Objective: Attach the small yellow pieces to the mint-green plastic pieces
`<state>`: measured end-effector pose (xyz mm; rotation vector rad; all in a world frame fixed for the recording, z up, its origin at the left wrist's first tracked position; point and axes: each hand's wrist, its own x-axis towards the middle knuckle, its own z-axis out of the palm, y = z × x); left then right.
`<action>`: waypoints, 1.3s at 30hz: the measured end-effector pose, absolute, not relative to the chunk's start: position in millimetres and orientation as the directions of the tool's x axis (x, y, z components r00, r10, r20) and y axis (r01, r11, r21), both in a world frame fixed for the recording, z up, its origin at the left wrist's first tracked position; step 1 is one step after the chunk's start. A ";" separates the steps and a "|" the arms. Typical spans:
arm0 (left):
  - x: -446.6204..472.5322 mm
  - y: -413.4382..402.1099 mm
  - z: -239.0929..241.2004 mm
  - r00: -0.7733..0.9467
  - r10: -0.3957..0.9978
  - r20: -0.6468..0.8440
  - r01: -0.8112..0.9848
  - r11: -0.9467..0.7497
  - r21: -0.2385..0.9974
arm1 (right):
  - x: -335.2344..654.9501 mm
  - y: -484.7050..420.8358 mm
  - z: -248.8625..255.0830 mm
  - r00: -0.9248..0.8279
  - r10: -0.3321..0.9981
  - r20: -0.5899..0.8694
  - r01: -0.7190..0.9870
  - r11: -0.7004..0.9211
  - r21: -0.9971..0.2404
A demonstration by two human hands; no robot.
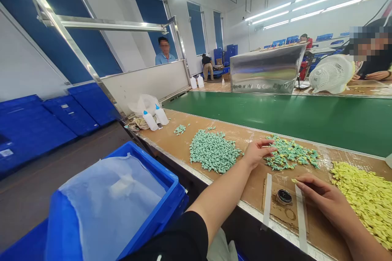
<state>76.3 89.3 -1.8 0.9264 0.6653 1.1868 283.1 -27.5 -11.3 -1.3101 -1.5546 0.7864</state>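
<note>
My left hand [257, 153] reaches over the table with fingers apart, at the left edge of a pile of green pieces with yellow parts [292, 155]. Nothing shows between its fingers. Thumb and fingertips of my right hand [321, 195] pinch a small yellow piece [294, 181], its exact kind too small to make out. Below and left of that piece, a small round dish of dark liquid [284, 196] sits on a cardboard pad between strips of whitish tape [267, 200]. Left of my left hand lies a heap of plain green pieces [212, 151]. A large heap of yellow pieces [364, 195] lies at the right.
Beyond the brown tabletop [180, 147] runs a green conveyor belt [245, 108]. Two white bottles with blue caps [155, 118] stand at the left end. A blue crate [171, 175] with a translucent sheet is at lower left. Across the belt, a person sits beside a white fan [330, 74].
</note>
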 end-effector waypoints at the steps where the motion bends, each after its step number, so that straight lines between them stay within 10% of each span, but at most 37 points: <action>1: 75.5 89.7 -3.2 0.266 0.963 0.036 -0.478 0.100 0.873 | 283.0 -27.2 -11.5 -0.006 0.970 0.243 0.378 0.227 -0.898; 19: 86.2 81.3 3.0 0.337 0.941 0.029 -0.261 0.064 0.963 | 277.0 -45.5 1.0 0.095 0.929 0.358 0.325 0.311 -0.893; 39: 93.1 78.9 2.9 0.460 0.876 0.149 -0.235 -0.041 0.971 | 246.1 -97.4 33.4 -0.275 0.899 0.340 0.775 0.417 -0.475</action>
